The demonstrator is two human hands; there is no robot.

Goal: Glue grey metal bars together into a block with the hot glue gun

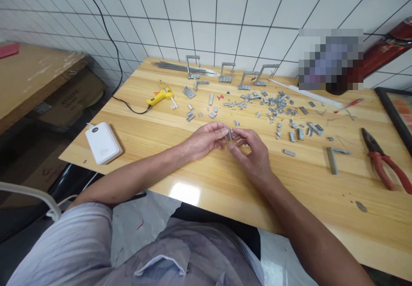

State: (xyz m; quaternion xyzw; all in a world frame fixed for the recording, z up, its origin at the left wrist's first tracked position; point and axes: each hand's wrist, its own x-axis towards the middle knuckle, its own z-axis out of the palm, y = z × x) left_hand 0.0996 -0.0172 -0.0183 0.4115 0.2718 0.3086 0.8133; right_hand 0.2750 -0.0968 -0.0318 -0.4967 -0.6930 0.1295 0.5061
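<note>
Near the middle of the wooden table, my left hand pinches a small grey piece between thumb and fingers. My right hand is closed around the other side of the same piece, its thumb below and fingertips above. Beyond my hands lie many small grey pieces, loosely heaped. A single grey block lies to the right of my right hand. Several grey frames stand upright near the wall, and an L-shaped grey part lies at the right.
A yellow glue gun with a black cable and a white power bank are on the left. Red-handled pliers, a red pen and a dark-edged frame are on the right. Thin metal rods lie by the tiled wall.
</note>
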